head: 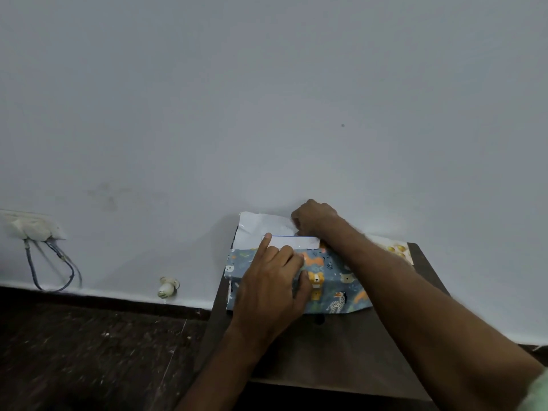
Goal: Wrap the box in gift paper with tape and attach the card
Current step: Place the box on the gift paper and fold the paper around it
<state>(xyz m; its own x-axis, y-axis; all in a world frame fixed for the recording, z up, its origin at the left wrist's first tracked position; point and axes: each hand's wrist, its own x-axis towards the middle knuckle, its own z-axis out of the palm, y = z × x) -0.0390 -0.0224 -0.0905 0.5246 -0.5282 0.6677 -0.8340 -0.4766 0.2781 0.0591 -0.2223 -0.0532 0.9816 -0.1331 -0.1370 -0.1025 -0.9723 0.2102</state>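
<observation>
From the head camera, my left grip (275, 280) sits on the near side of the box (293, 241), which lies on the dark counter (341, 345) pushed up against the wall (267, 99). The forefinger reaches straight out, and its tip touches the bare white top of the box. The other fingers are bent over the edge of the gift paper (335, 280). The thumb presses the blue animal-printed sheet against the front face of the box, so this grip clamps the paper between thumb and fingers.

My right grip (314, 219) is beyond the left one, at the far side of the box and close to the wall. Its fingers are curled tight on the far flap of the same sheet. That flap stands up with its white underside facing me, just left of the knuckles. How much of the flap is inside the fist is hidden from me.

To the right of my right forearm, a pale card (394, 250) with golden shapes lies on the counter, partly covered by the arm. Far to the left of both grips, a wall socket (32, 226) with looping cables hangs above the dark floor (89, 351).
</observation>
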